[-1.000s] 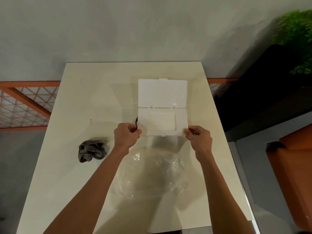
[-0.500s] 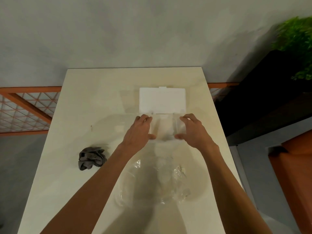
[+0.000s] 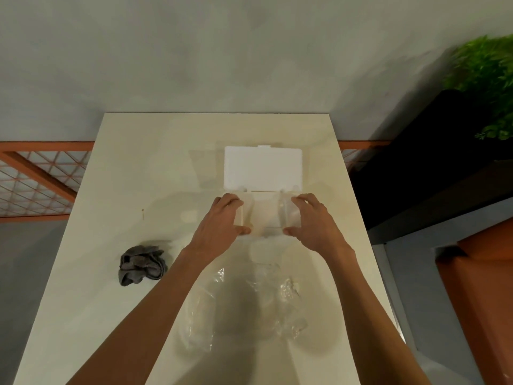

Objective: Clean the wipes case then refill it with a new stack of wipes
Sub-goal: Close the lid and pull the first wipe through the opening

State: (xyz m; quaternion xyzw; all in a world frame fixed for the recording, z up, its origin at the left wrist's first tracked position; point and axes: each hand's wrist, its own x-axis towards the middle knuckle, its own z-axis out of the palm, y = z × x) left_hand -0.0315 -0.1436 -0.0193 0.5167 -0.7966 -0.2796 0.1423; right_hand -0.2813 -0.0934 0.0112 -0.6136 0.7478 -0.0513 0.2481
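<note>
Both hands, left point(image 3: 219, 225) and right point(image 3: 315, 225), gripping wipes case point(image 3: 262, 168) on cream table point(image 3: 138, 168), grey cloth point(image 3: 141, 265), grey wall point(image 3: 222, 51)

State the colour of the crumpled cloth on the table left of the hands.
The cloth is dark grey, shown clearly in the head view.

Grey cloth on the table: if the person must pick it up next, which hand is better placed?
Left. The grey cloth lies beside the forearm of the left hand; the right hand would have to cross over the wipes case. Both hands grip the case now.
</note>
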